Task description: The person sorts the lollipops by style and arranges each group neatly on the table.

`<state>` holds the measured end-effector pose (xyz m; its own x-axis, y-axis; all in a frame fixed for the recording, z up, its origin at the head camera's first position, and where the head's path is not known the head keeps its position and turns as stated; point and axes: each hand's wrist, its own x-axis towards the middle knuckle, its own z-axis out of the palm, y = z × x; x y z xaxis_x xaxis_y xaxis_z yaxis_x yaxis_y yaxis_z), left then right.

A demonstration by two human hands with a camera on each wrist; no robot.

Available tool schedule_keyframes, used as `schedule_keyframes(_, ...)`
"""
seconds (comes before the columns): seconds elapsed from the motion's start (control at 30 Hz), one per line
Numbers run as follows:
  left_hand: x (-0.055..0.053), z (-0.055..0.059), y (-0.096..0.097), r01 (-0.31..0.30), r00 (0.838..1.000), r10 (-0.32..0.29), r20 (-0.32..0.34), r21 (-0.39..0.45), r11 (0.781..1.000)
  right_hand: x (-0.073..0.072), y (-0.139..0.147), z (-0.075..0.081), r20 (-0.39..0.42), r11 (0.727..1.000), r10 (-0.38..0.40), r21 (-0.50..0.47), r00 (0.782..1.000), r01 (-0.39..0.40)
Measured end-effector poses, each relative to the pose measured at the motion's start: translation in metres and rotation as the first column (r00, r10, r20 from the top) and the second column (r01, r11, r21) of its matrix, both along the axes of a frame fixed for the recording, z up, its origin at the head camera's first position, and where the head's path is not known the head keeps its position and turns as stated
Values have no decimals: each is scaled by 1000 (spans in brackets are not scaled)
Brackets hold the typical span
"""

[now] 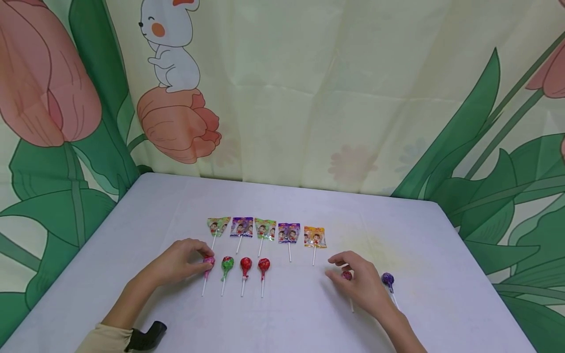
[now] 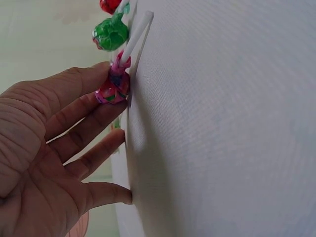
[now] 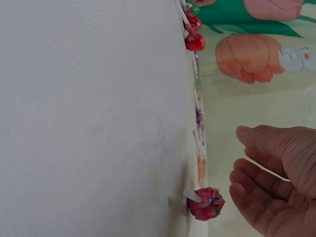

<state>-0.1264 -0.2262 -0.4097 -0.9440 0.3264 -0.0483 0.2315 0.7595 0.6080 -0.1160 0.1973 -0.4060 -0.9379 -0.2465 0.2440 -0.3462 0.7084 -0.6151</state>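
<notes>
My left hand (image 1: 176, 263) pinches the round head of a pink-wrapped lollipop (image 2: 114, 89) between thumb and fingers; its stick points toward me on the table. To its right stand in a row a green lollipop (image 1: 227, 264) and two red lollipops (image 1: 245, 265), heads away from me. My right hand (image 1: 363, 282) hovers around another pink lollipop (image 3: 206, 203), with its fingers loosely bent and a gap to the candy in the right wrist view. Just right of that hand lies a purple lollipop (image 1: 388, 280), its stick partly hidden.
Behind the round lollipops runs a row of several lollipops in flat printed bags, among them a purple one (image 1: 289, 233) and an orange one (image 1: 315, 237). A white cloth covers the table (image 1: 282, 323). A printed curtain (image 1: 282, 98) hangs behind its far edge.
</notes>
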Motion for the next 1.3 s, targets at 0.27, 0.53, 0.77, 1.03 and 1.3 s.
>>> schedule_keyframes(0.27, 0, 1, 2, -23, 1000, 23, 21, -1, 1000, 3, 10, 2, 15, 999, -41, 28, 999, 40)
schedule_keyframes(0.53, 2, 2, 2, -20, 999, 20, 25, 2, 1000, 5, 21, -5, 14, 997, -71, 32, 997, 70)
schedule_keyframes(0.77, 1, 1, 1, -12, 1000, 11, 13, 5, 1000, 6, 26, -11, 0, 997, -69, 26, 998, 69)
schedule_keyframes(1.03, 1, 0, 1, -24, 999, 24, 25, 10, 1000, 5, 26, -10, 95, 994, -99, 56, 991, 94)
schedule_keyframes(1.3, 0, -2, 1, -34, 999, 34, 21, -2, 999, 4, 27, -12, 106, 994, -93, 63, 990, 86)
